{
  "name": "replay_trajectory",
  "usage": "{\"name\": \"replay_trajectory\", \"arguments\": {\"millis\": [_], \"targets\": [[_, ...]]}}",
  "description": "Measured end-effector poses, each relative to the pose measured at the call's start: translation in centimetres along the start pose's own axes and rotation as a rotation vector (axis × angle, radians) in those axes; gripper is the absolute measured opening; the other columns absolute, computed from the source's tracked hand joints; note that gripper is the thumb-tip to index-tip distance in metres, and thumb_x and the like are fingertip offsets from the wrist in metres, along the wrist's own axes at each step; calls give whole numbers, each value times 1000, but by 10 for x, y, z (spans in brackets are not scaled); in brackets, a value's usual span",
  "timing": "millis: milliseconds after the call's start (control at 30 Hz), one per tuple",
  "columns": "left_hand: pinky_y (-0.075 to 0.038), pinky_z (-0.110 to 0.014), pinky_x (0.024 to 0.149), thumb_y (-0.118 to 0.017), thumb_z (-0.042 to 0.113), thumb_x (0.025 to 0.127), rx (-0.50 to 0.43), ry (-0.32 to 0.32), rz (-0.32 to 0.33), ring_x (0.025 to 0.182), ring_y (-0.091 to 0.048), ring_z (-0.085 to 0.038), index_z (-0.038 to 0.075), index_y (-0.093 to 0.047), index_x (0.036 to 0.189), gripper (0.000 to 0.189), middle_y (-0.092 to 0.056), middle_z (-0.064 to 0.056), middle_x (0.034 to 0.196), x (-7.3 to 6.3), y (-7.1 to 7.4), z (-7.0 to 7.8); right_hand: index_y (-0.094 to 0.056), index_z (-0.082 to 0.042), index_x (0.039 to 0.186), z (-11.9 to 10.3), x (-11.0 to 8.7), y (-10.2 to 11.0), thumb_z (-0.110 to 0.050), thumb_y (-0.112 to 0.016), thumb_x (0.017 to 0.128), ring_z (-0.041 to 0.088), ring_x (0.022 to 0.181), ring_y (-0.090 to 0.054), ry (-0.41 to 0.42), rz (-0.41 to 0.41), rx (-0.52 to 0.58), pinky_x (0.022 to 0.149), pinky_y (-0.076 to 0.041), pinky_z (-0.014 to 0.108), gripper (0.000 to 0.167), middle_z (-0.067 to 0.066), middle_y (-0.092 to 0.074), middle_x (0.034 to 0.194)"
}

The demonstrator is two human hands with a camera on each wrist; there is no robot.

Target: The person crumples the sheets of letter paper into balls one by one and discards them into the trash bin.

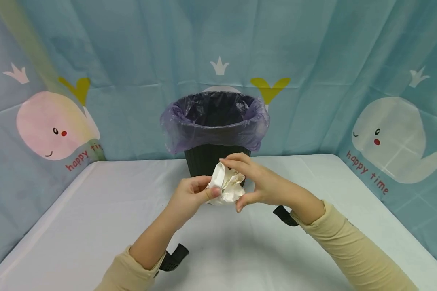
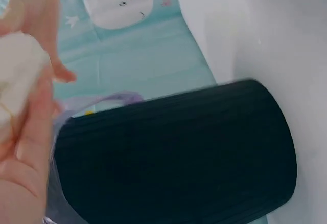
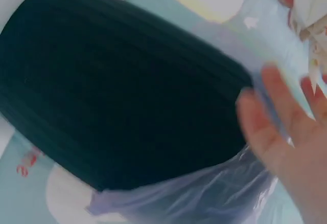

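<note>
My left hand (image 1: 194, 196) pinches a crumpled white paper (image 1: 231, 188) between thumb and fingers, in front of the trash can. A smooth folded flap stands up on its left side, and the rest is creased. In the left wrist view the paper (image 2: 18, 75) shows at the left edge, held in the fingers. My right hand (image 1: 264, 182) is on the paper's right side, fingertips close over its top and thumb spread away below. Blurred in the right wrist view, the right hand (image 3: 291, 137) has its fingers extended, apart from the paper (image 3: 312, 9).
A dark trash can (image 1: 205, 159) stands at the back of the white table (image 1: 94, 226), lined with a purple plastic bag (image 1: 175, 125) folded over its rim. Behind it hangs a blue curtain (image 1: 138, 52) with whale prints. Black straps (image 1: 175, 257) hang at both wrists.
</note>
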State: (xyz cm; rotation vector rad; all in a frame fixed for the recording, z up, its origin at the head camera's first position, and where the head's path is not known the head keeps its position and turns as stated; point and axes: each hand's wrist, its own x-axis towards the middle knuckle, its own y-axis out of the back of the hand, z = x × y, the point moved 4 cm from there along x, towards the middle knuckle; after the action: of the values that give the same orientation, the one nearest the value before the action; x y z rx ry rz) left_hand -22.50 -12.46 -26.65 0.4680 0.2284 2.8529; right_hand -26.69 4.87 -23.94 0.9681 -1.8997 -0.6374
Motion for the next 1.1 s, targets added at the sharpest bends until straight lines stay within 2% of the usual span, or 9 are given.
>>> {"name": "replay_trajectory", "arguments": {"millis": [133, 233, 400, 533, 667, 800, 867, 933, 1100], "targets": [[-55, -26, 73, -69, 9, 90, -8, 14, -67, 78, -63, -13, -18, -59, 114, 37, -68, -15, 94, 1, 1, 3, -31, 0, 147, -8, 2, 4, -45, -77, 64, 28, 129, -43, 73, -31, -113, 97, -46, 39, 106, 17, -38, 147], [-55, -26, 74, -69, 2, 89, -37, 61, -59, 80, -65, -13, -18, -54, 116, 36, -68, -16, 97, 2, 1, 4, -34, 1, 144, -13, 2, 4, -36, -85, 55, 30, 125, -47, 137, -19, -238, 97, -46, 42, 109, 19, -46, 141], [-54, -25, 74, -69, -8, 85, -112, 151, 96, 78, -66, -15, -10, -47, 114, 37, -70, -17, 96, 0, -1, 3, -42, 8, 132, -20, 2, 2, -29, -89, 54, 28, 105, -60, 283, 50, -408, 89, -50, 37, 99, 20, -57, 124], [-54, -23, 69, -69, -12, 82, -173, 139, 253, 72, -64, -14, -5, -45, 106, 35, -69, -15, 87, -4, -6, 1, -51, 12, 120, -22, 0, -2, -19, -91, 57, 26, 91, -65, 369, 137, -485, 80, -54, 30, 81, 18, -64, 109], [-51, -21, 61, -68, -12, 83, -178, 75, 348, 65, -60, -11, -4, -42, 102, 33, -68, -15, 80, -4, -8, 1, -60, 10, 108, -18, 2, -7, -4, -87, 62, 24, 84, -66, 364, 240, -412, 74, -55, 28, 56, 14, -68, 97], [-48, -20, 56, -69, -9, 84, -106, 51, 370, 61, -58, -10, -5, -43, 102, 31, -67, -15, 76, -4, -8, 1, -65, 5, 95, -9, 0, -17, 9, -82, 63, 19, 70, -63, 349, 383, -253, 64, -53, 23, 37, 11, -68, 84], [-48, -21, 54, -70, -6, 85, -43, 60, 342, 59, -57, -11, -5, -46, 103, 30, -67, -15, 74, -4, -7, 0, -65, 3, 92, -3, -4, -22, 11, -81, 63, 17, 67, -61, 330, 427, -170, 60, -52, 21, 34, 10, -68, 81], [-50, -22, 56, -69, -1, 88, 0, 73, 264, 62, -58, -13, -6, -49, 109, 29, -68, -14, 77, -3, -6, 0, -66, 4, 91, 3, -8, -21, 7, -81, 67, 15, 68, -60, 265, 432, -47, 59, -51, 21, 28, 11, -68, 81], [-54, -32, 79, -56, 20, 100, 21, 65, -71, 94, -63, -23, -5, -45, 136, 45, -62, -20, 114, -4, 2, 5, -68, 1, 100, 20, -14, -8, -14, -76, 83, 9, 80, -58, 31, 347, 409, 64, -52, 21, 24, 1, -66, 94]]}}
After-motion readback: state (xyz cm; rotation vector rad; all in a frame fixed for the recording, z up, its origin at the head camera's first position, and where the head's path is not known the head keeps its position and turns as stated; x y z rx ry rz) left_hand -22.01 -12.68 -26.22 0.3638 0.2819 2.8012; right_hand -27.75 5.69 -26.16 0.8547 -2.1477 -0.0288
